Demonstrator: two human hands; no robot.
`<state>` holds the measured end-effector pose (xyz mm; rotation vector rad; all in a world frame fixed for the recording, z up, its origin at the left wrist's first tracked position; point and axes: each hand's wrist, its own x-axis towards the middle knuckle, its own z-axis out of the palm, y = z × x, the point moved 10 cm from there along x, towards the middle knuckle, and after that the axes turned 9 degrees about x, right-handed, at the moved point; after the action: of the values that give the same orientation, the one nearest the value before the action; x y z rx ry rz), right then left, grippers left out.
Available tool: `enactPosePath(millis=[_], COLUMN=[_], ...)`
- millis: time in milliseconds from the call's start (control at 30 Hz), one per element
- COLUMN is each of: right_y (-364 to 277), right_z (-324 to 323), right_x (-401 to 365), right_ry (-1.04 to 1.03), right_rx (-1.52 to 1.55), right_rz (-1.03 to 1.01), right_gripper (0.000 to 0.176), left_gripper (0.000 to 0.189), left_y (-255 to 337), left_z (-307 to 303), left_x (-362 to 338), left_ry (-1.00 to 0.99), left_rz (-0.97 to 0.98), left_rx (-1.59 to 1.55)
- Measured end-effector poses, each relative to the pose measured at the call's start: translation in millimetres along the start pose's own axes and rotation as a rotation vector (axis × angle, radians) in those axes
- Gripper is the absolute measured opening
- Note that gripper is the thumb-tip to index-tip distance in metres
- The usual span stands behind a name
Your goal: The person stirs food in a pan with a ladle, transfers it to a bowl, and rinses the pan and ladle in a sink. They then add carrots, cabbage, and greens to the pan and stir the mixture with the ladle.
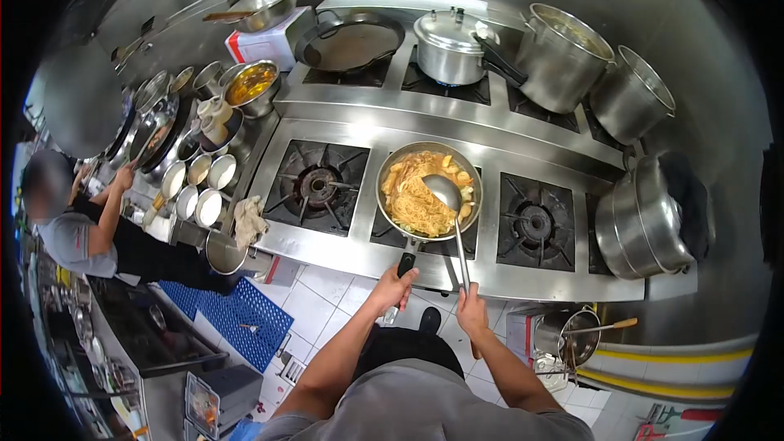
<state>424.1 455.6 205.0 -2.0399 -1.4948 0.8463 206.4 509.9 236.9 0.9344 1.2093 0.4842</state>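
Note:
A frying pan (478,165) full of noodles (415,196) in orange-brown sauce sits over the middle front burner. My left hand (394,287) is closed around the pan's black handle. In my right hand (472,310) is the long handle of a steel ladle (442,191). The ladle's bowl rests on the noodles, toward the right half of the pan. Pale chunks and green pieces show around the noodles near the rim. What lies under the noodles is hidden.
Burners flank the pan at left (317,185) and right (536,224). Behind stand a wok (351,41), a pressure cooker (449,53) and tall stockpots (563,57). A folded cloth (249,220) lies left, near white-filled containers (209,207). A co-worker (73,237) stands further left.

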Motion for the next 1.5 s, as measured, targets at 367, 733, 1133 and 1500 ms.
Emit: enactPosePath(millis=[367, 733, 1133, 1500], right_y=[-19, -475, -648, -658], right_z=[5, 85, 338, 384], right_x=[7, 149, 329, 327], right_ry=[0.227, -0.236, -0.305, -0.638], right_rx=[0.149, 0.985, 0.379, 1.044], right_rz=[-0.185, -0.001, -0.157, 0.262], right_gripper=[0.024, 0.032, 0.025, 0.023], left_gripper=[0.044, 0.048, 0.02, 0.022], left_y=[-12, -226, -550, -509], left_z=[-10, -344, -467, -498], left_x=[3, -37, -374, -251], left_ry=[-0.313, -0.105, 0.886, 0.822], left_rz=[-0.023, -0.174, -0.639, -0.536], left_rx=[-0.095, 0.179, -0.273, -0.564])
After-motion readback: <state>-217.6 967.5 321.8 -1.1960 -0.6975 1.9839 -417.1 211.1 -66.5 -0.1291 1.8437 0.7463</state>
